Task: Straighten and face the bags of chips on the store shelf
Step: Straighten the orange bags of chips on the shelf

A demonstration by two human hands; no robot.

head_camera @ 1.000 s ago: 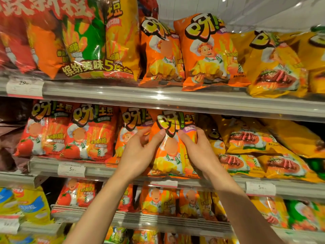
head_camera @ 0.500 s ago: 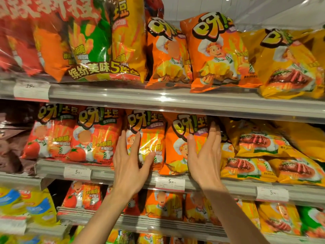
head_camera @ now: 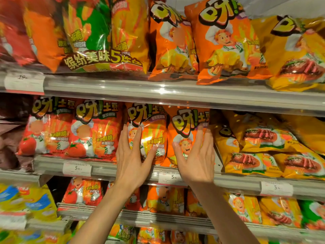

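We are laying our left hand (head_camera: 131, 159) flat on the front of one orange chip bag (head_camera: 151, 131) and our right hand (head_camera: 196, 161) flat on the orange bag beside it (head_camera: 186, 124), both standing on the middle shelf (head_camera: 123, 170) near the centre of view, so that the two faces are sitting square to the aisle. The fingers (head_camera: 125, 138) of both hands are lying straight and spread, gripping nothing, which suits pressing better than lifting. At three o'clock the yellow bags (head_camera: 260, 138) are slumping on each other, likely needing facing next
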